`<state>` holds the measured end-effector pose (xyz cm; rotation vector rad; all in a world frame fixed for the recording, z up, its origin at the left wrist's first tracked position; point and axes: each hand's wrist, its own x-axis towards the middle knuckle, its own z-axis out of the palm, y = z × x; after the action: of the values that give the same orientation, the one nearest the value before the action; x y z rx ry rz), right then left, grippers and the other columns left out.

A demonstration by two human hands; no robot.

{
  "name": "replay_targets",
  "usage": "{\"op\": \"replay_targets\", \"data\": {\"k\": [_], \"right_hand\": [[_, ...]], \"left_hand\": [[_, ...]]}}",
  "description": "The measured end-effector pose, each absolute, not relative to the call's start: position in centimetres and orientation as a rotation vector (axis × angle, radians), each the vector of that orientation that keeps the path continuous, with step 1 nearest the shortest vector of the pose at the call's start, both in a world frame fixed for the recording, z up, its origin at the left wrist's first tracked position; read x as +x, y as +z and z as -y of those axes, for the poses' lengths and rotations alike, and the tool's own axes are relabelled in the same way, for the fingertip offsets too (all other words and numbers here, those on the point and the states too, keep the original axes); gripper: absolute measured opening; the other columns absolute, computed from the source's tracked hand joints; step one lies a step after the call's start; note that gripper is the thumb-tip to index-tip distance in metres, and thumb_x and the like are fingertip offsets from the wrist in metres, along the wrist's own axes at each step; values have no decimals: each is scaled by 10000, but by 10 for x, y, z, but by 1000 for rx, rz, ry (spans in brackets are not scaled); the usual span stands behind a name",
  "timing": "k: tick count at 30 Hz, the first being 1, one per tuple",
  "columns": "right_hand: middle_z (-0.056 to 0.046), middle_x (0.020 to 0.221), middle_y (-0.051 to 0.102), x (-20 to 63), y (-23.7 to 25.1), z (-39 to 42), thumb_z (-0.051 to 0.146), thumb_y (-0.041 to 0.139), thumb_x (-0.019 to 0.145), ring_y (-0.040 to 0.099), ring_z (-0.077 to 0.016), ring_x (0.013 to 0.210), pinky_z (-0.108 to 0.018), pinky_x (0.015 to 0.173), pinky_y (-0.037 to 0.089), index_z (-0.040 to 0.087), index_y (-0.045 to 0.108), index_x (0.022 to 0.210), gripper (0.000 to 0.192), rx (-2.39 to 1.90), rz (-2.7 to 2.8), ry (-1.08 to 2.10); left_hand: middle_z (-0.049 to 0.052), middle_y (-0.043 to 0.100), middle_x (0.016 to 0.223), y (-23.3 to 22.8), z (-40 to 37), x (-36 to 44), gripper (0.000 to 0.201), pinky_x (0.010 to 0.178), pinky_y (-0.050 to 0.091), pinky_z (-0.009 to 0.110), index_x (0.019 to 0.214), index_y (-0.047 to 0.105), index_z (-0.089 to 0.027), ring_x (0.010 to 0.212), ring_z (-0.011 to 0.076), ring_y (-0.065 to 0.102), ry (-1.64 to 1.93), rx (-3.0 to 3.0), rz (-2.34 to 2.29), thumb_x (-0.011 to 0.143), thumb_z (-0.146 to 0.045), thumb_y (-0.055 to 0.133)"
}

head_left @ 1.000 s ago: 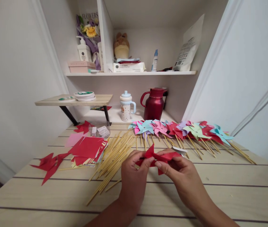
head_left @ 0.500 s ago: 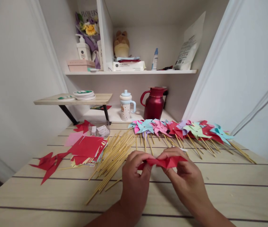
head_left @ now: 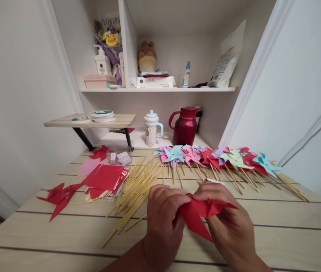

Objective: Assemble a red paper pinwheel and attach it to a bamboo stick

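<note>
Left hand (head_left: 163, 217) and right hand (head_left: 229, 223) both pinch a red paper (head_left: 198, 213), held low above the near table (head_left: 276, 241). Step, judged: folding its points toward the centre; next calls for gathering another corner. Its long axis runs left to right, one point aimed near-right. Sticks (head_left: 133, 192) lie left

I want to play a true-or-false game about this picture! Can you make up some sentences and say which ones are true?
1. Both hands hold red paper. True: the left hand and right hand pinch it.
2. The jug is blue. False: it is dark red.
3. Wooden sticks lie left of the hands. True.
4. The finished pinwheels stand on the shelf. False: they lie in a row on the table.
</note>
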<state>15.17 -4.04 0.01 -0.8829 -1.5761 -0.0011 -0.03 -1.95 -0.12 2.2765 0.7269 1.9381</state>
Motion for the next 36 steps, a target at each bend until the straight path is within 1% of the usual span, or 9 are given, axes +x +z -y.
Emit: {"op": "replay_targets", "data": {"k": [4,8,15,20,24,27,30,34,36], "right_hand": [[-18,880,677,153,-2,38,45,600,837,656,-205,924,-338,794,559,285,653,996,293,-877,1525,11],[-20,892,712,157,1,38,27,588,829,671,-217,948,-361,831,563,287,685,997,325,-889,1620,-42],[-23,882,728,164,7,39,44,594,872,671,-208,925,-363,839,565,283,685,978,276,-813,1709,23],[-21,891,709,165,8,38,53,616,861,669,-198,944,-329,842,566,291,687,978,274,-818,1698,156],[-17,929,683,164,4,41,57,647,814,678,-192,951,-279,788,583,312,611,1112,393,-820,1545,415],[-48,1004,673,164,2,42,117,668,817,661,-220,1012,-313,825,577,298,593,1149,386,-809,1531,520],[-58,1006,668,165,3,39,131,669,826,644,-231,1031,-331,837,566,281,624,1078,297,-794,1590,470],[-24,894,676,166,7,34,75,642,833,656,-195,939,-282,774,555,271,653,970,239,-765,1704,272],[-14,857,677,166,9,33,75,637,845,656,-185,901,-283,778,550,263,659,942,213,-750,1732,209]], "left_hand": [[10,739,859,2,18,-4,286,822,526,375,971,618,-248,798,175,676,1960,2322,-731,844,-8,529],[8,754,872,5,17,-8,283,862,519,381,969,614,-251,800,167,689,1948,2398,-692,852,-12,518],[-6,756,865,8,15,-12,262,887,486,361,945,638,-236,778,146,678,1906,2419,-635,860,-10,538],[4,752,857,6,15,-11,243,882,499,367,944,649,-237,784,150,686,1885,2387,-603,898,-35,521],[2,756,859,5,14,-10,226,869,508,375,958,650,-253,784,156,689,1882,2356,-600,919,-65,531],[-3,755,855,5,11,-11,226,875,503,374,955,653,-251,783,156,688,1898,2309,-622,912,-57,544],[-6,750,844,4,9,-11,218,867,503,363,942,658,-245,787,154,681,1905,2274,-635,904,-56,557],[5,742,854,2,10,-11,226,883,496,370,945,653,-229,795,154,674,1923,2314,-604,898,-34,548],[6,737,855,1,11,-11,230,895,491,373,948,649,-223,797,152,669,1910,2340,-601,892,-25,548]]}}
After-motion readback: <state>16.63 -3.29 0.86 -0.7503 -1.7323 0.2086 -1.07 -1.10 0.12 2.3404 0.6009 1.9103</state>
